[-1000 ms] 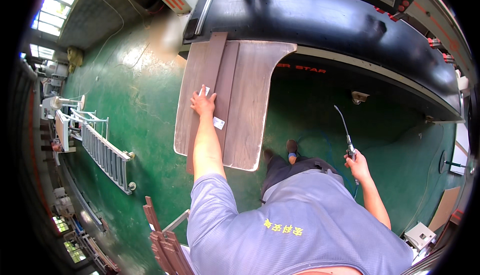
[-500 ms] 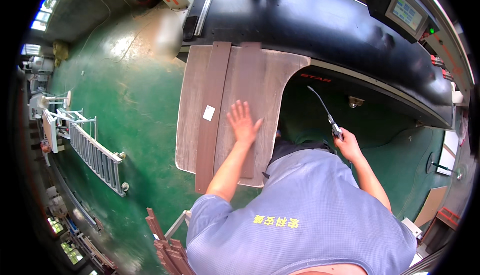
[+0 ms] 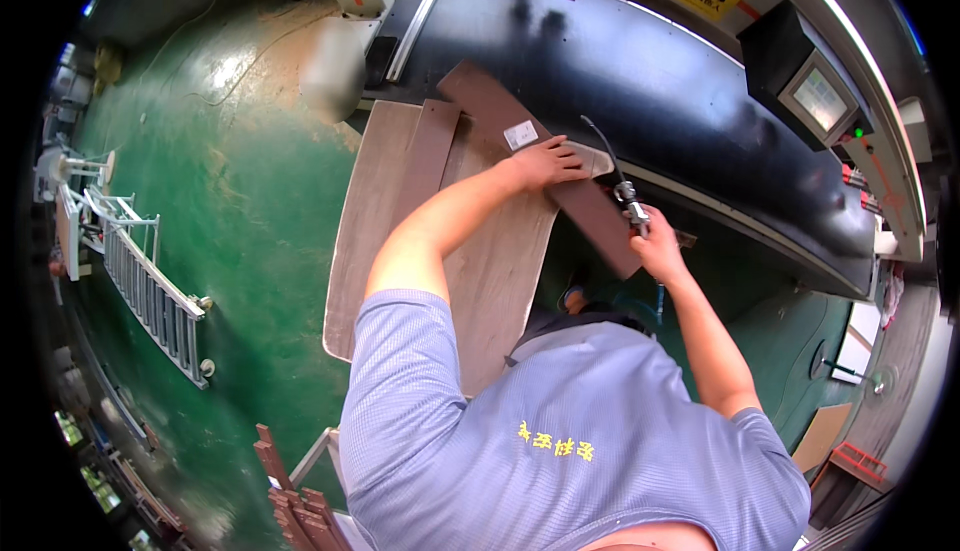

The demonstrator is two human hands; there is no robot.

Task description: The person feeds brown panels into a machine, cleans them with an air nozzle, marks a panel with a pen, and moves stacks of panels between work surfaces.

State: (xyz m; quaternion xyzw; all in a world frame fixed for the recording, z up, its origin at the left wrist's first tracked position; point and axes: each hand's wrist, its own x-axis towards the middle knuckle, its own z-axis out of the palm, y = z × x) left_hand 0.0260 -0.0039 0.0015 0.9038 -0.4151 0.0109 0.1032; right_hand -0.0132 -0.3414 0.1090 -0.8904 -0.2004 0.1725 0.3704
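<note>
My left hand (image 3: 548, 164) rests flat on a dark brown board (image 3: 500, 116) that lies slanted across a stack of pale wooden boards (image 3: 385, 211). A small white label (image 3: 521, 135) is stuck on the dark board just beside my fingers. My right hand (image 3: 655, 247) grips a metal air-blow nozzle (image 3: 628, 195) with a thin curved black tube, its tip pointing at the dark board near my left hand. Behind the boards runs the black bed of a large machine (image 3: 660, 81).
A grey control box with a small screen (image 3: 818, 99) sits on the machine at the upper right. A metal roller rack (image 3: 150, 291) stands on the green floor (image 3: 240, 251) at the left. Dark wood strips (image 3: 290, 506) are stacked by my lower left.
The dark board has swung from lying along the stack to slanting across it. My left hand moved up and right onto it, and my right hand brought the nozzle in closer.
</note>
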